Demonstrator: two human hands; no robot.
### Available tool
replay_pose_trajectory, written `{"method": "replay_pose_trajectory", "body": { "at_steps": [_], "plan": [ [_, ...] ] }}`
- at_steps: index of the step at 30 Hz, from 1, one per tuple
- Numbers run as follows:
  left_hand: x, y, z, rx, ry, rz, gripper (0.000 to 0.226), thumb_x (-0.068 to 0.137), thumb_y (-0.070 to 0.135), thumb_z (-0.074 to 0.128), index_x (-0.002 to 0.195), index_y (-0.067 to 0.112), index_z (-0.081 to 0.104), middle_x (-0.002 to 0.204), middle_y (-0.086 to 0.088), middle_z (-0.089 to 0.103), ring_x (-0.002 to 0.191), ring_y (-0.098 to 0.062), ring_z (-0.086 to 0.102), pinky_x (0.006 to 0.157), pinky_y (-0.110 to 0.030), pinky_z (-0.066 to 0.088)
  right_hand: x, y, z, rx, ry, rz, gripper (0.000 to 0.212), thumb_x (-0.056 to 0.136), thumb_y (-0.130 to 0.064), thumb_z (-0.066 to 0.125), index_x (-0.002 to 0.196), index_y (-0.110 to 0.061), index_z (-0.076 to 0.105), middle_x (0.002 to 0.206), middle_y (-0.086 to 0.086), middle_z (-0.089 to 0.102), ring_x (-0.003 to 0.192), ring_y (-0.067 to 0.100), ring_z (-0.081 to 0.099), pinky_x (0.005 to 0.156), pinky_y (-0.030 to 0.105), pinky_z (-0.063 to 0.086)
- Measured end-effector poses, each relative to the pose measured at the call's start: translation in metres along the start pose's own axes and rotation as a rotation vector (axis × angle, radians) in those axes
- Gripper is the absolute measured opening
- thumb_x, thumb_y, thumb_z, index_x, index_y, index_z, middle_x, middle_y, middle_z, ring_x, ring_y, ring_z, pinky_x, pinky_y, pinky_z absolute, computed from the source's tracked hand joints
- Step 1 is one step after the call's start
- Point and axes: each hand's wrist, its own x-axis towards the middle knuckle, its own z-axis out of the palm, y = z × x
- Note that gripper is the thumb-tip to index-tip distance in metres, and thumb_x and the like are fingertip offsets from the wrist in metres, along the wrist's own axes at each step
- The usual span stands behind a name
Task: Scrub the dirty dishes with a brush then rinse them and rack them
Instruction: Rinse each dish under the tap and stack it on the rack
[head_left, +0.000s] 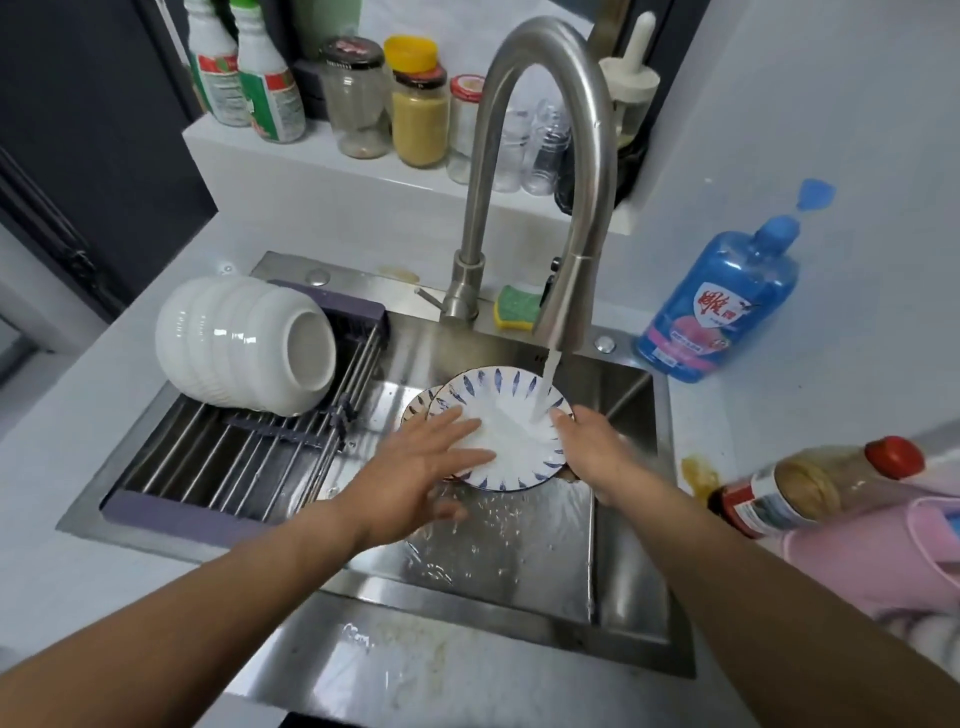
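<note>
- The steel sink (493, 639) fills the middle. Its wet floor shows between the plates and the front rim, speckled with droplets and bits of food.
- A roll-up rack (234, 457) spans the sink's left part. Its near bars lie bare, with the left edge of the plates just beside its right end.
- The faucet (592, 197) arches over the back rim, and its spout hangs close above the plate's far edge with water running from it.
- A stack of white bowls (244, 343) lies on its side across the back of the rack, mouth facing right.
- A blue soap bottle (722, 306) stands on the counter beyond the sink's back right corner.
- The blue-patterned plate (511, 436) is held tilted over the basin, under the stream, near the right wall.
- The left hand (421, 473) lies flat on the plate's left part, fingers straight and spread, grasping nothing.
- The right hand (592, 447) grips the plate's right rim, thumb on top and fingers curled beneath.
- A second plate (415, 408) peeks out behind the first one's left edge.
- A green-and-yellow sponge (514, 306) sits on the back ledge beside the faucet base.
</note>
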Motion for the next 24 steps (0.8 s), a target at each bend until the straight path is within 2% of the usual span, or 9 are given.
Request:
{"method": "replay_pose_trajectory", "body": {
  "at_steps": [3, 7, 9, 11, 13, 16, 18, 20, 24],
  "plan": [
    [-0.003, 0.003, 0.017, 0.066, 0.032, 0.095, 0.049, 0.096, 0.028, 0.069, 0.141, 0.041, 0.055, 0.151, 0.010, 0.053, 0.146, -0.013, 0.042, 0.123, -0.049, 0.029, -0.004, -0.004, 0.002, 0.053, -0.072, 0.088, 0.032, 0.105, -0.031, 0.045, 0.104, -0.005, 0.064, 0.079, 0.013, 0.069, 0.054, 0.022, 0.063, 0.048, 0.029, 0.051],
    [0.002, 0.019, 0.011, -0.013, 0.225, 0.076, 0.033, 0.099, 0.030, 0.056, 0.130, 0.033, 0.068, 0.127, 0.010, 0.071, 0.113, -0.014, 0.068, 0.105, -0.031, 0.041, -0.005, -0.008, -0.007, 0.048, -0.144, 0.206, 0.029, 0.104, -0.021, 0.043, 0.098, -0.002, 0.065, 0.052, 0.008, 0.061, 0.039, 0.013, 0.051, 0.038, 0.019, 0.038],
    [0.005, 0.021, 0.009, 0.000, 0.235, 0.055, 0.035, 0.096, 0.019, 0.067, 0.129, 0.029, 0.070, 0.119, 0.008, 0.075, 0.103, -0.018, 0.072, 0.097, -0.028, 0.044, -0.004, -0.012, -0.010, 0.042, -0.133, 0.200, 0.025, 0.101, -0.017, 0.043, 0.101, -0.005, 0.065, 0.059, 0.009, 0.065, 0.050, 0.018, 0.060, 0.045, 0.024, 0.047],
    [0.008, 0.017, 0.008, 0.004, 0.214, 0.049, 0.037, 0.095, 0.016, 0.070, 0.130, 0.029, 0.069, 0.116, 0.007, 0.076, 0.100, -0.019, 0.073, 0.093, -0.026, 0.048, 0.002, -0.013, -0.012, -0.081, -0.041, 0.071, 0.025, 0.102, -0.026, 0.047, 0.115, -0.015, 0.065, 0.096, 0.009, 0.071, 0.086, 0.027, 0.070, 0.071, 0.037, 0.059],
    [0.015, 0.021, 0.000, -0.084, 0.125, -0.017, 0.031, 0.100, 0.029, 0.061, 0.130, 0.038, 0.064, 0.111, 0.010, 0.076, 0.095, -0.017, 0.072, 0.086, -0.026, 0.054, 0.002, -0.016, -0.015, -0.221, 0.042, -0.140, 0.030, 0.100, -0.039, 0.047, 0.117, -0.025, 0.068, 0.114, 0.003, 0.066, 0.104, 0.024, 0.065, 0.088, 0.037, 0.052],
    [0.033, 0.027, -0.014, -0.283, -0.016, -0.175, 0.015, 0.097, 0.033, 0.061, 0.113, 0.033, 0.061, 0.087, 0.008, 0.070, 0.079, -0.017, 0.065, 0.074, -0.034, 0.053, -0.007, -0.020, -0.015, -0.241, 0.069, -0.398, 0.034, 0.101, -0.037, 0.046, 0.082, -0.020, 0.068, 0.088, -0.002, 0.062, 0.079, 0.015, 0.059, 0.071, 0.035, 0.045],
    [0.045, 0.033, -0.021, -0.454, -0.055, -0.280, 0.005, 0.095, 0.024, 0.069, 0.096, 0.026, 0.064, 0.078, 0.005, 0.067, 0.069, -0.014, 0.061, 0.068, -0.033, 0.050, -0.018, -0.027, -0.011, -0.310, 0.063, -0.547, 0.040, 0.104, -0.039, 0.044, 0.076, -0.018, 0.064, 0.078, -0.004, 0.059, 0.074, 0.016, 0.056, 0.072, 0.038, 0.045],
    [0.053, 0.038, -0.026, -0.648, -0.064, -0.358, 0.013, 0.095, 0.013, 0.070, 0.088, 0.023, 0.065, 0.074, 0.002, 0.063, 0.059, -0.008, 0.056, 0.058, -0.027, 0.046, -0.023, -0.034, -0.004, -0.445, 0.071, -0.683, 0.043, 0.103, -0.048, 0.035, 0.072, -0.024, 0.054, 0.072, -0.005, 0.057, 0.074, 0.018, 0.054, 0.082, 0.038, 0.042],
    [0.052, 0.048, -0.030, -0.957, -0.057, -0.412, 0.004, 0.097, 0.004, 0.066, 0.099, 0.006, 0.070, 0.079, 0.001, 0.072, 0.064, -0.004, 0.063, 0.061, -0.021, 0.051, -0.018, -0.042, 0.009, -0.581, 0.159, -0.760, 0.052, 0.100, -0.053, 0.026, 0.080, -0.018, 0.061, 0.083, 0.000, 0.060, 0.083, 0.022, 0.054, 0.090, 0.039, 0.041]
  ]
}}
